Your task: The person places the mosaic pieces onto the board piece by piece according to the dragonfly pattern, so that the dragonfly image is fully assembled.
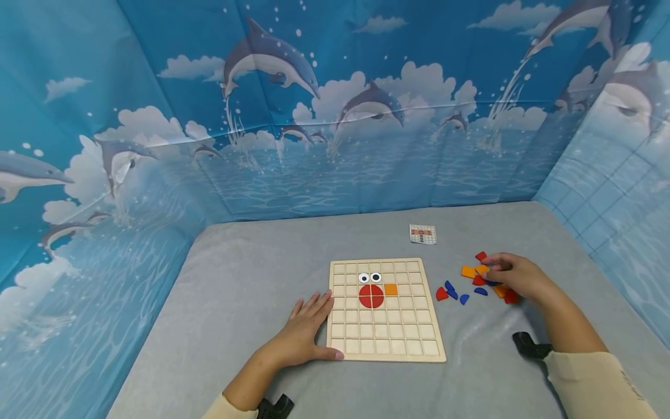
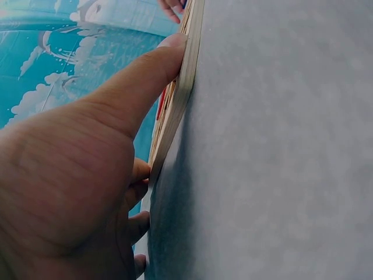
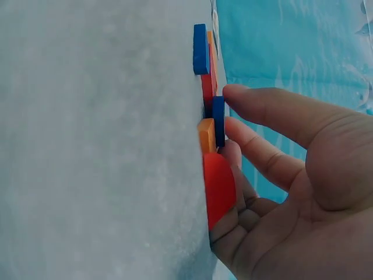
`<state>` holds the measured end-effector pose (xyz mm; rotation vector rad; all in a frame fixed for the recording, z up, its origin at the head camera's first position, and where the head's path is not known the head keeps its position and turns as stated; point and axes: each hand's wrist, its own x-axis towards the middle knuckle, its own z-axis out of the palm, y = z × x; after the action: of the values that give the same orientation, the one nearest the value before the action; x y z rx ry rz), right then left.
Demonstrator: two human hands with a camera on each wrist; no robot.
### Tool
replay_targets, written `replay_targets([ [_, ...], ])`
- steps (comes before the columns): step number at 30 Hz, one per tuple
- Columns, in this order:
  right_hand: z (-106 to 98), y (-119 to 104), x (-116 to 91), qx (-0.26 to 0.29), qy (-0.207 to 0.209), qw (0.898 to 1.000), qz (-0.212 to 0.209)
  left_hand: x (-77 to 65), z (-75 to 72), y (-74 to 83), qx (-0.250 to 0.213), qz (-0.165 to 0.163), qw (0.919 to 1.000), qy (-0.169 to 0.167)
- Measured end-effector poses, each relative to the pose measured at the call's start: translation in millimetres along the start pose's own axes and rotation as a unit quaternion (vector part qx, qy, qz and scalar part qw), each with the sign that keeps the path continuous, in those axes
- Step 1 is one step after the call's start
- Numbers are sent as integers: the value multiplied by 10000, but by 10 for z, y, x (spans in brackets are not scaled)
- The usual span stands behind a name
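A square wooden grid board [image 1: 377, 331] lies on the grey cloth, bearing two googly-eye pieces [image 1: 369, 278], a red circle of quarter pieces [image 1: 371, 296] and an orange square [image 1: 390, 289]. My left hand [image 1: 300, 336] rests at its left side, fingers spread along the edge and thumb on the near left corner; the left wrist view shows the thumb [image 2: 145, 76] on the rim. My right hand [image 1: 518, 276] reaches over a pile of loose pieces, thumb and forefinger apart. In the right wrist view, its fingertips are right at a blue piece [image 3: 218, 121], beside a red piece [image 3: 219, 189].
A small printed pattern card [image 1: 423, 234] lies behind the board. Between board and pile are scattered a red quarter piece [image 1: 442, 294] and several blue pieces [image 1: 464, 299]. Orange squares [image 1: 468, 272] lie at the pile's left. A dolphin-print curtain [image 1: 335, 163] hangs around the table.
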<state>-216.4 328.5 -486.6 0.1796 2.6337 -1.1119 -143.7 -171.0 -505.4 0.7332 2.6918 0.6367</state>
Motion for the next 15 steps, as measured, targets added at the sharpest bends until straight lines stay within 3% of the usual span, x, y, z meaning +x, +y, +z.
replay_targets([
  [15, 39, -66, 2, -142, 73, 9995, 262, -14, -14, 17, 19, -36, 10000, 1],
])
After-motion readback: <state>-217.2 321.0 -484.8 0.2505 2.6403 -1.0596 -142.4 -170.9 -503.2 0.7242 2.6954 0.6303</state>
